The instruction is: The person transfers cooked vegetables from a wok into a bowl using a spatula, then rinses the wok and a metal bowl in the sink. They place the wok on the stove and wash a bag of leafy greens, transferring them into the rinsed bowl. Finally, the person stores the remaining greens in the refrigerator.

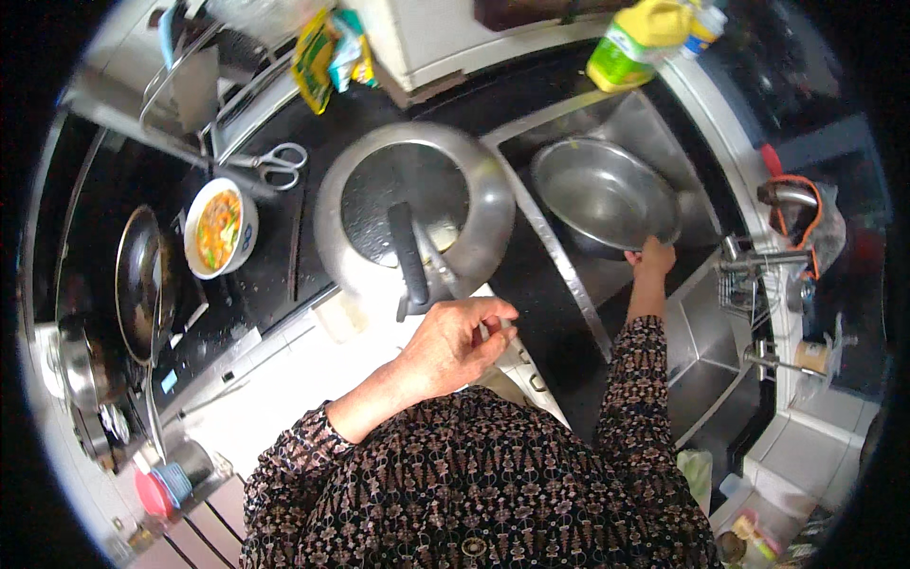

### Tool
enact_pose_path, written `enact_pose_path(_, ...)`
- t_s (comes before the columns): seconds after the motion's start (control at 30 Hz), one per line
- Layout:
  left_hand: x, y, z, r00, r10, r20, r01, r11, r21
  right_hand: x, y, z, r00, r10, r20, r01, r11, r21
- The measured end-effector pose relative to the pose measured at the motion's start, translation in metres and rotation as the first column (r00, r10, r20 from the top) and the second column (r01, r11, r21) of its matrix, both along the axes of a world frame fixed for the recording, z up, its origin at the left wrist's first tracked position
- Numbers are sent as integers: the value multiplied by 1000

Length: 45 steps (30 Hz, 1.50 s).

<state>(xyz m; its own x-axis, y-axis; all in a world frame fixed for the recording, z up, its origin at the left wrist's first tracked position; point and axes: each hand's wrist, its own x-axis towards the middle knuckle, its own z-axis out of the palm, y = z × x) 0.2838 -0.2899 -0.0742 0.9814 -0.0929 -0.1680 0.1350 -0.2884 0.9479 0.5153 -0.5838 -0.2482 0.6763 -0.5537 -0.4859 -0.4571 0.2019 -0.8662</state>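
Note:
My right hand (652,257) grips the near rim of a metal basin (604,192), which is tilted over the left sink bowl. In front of my body my left hand (466,345) hovers with curled fingers and thumb close together; I cannot tell whether anything is between them. Just beyond it, a large round metal vessel (490,192) stands on the black counter, with a dark glossy round surface inside its rim. A cleaver or knife with a black handle (407,249) lies across its near side, its exact kind unclear. A white bowl of cooked food (219,227) stands to the left.
Scissors (281,167) lie near the white bowl. A wok (142,284) is at the far left. Behind are food packets (313,64) and a yellow-green jug (625,57). A second sink bowl (700,341) and faucet (768,259) are on the right.

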Motion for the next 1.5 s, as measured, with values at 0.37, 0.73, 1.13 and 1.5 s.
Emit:
enact_pose_path(0.37,-22,29,-7,996,91,-20,-93,988,-123,-2,21,15,999,-18,49,21,998,-61)
enact_pose_path(0.73,-28,29,-2,997,54,-50,-57,997,-55,8,34,29,983,162,82,-134,953,-272)
enact_pose_path(1.13,-27,20,-7,997,-8,-79,2,997,-77,1,29,30,983,96,154,-82,992,-93)
enact_pose_path(1.5,-23,12,-10,992,-45,-120,29,991,-131,24,28,37,982,186,29,-167,933,-319)
